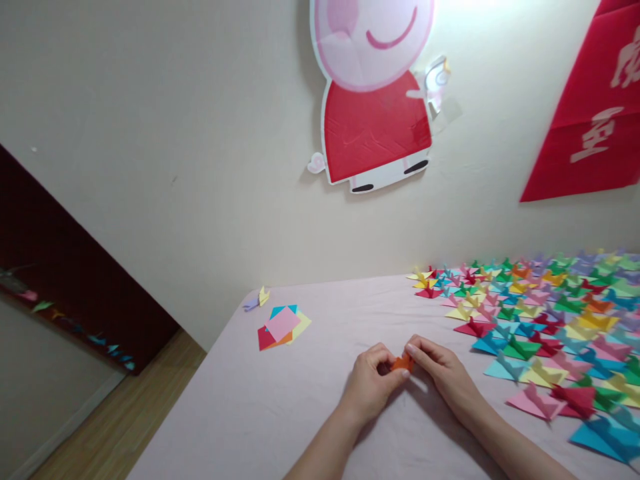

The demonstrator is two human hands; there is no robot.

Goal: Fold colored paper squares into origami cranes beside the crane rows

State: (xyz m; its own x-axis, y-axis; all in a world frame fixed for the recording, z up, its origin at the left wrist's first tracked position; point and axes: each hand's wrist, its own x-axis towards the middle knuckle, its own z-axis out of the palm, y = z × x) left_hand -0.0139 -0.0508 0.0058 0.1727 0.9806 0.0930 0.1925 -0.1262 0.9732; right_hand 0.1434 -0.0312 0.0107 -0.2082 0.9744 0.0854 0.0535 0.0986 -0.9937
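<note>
A small folded orange paper [402,363] sits between both my hands on the pale pink table [250,413]. My left hand [373,385] pinches its left side with curled fingers. My right hand [440,372] pinches its right side, fingertips pressed on the paper. Only a little of the orange paper shows between the fingers.
Several rows of folded paper cranes [545,327] in many colours cover the table's right part. A small stack of flat coloured paper squares [283,325] lies at the far left, with two small folded pieces [257,299] behind it. A cartoon pig cutout [373,93] and a red banner [590,107] hang on the wall.
</note>
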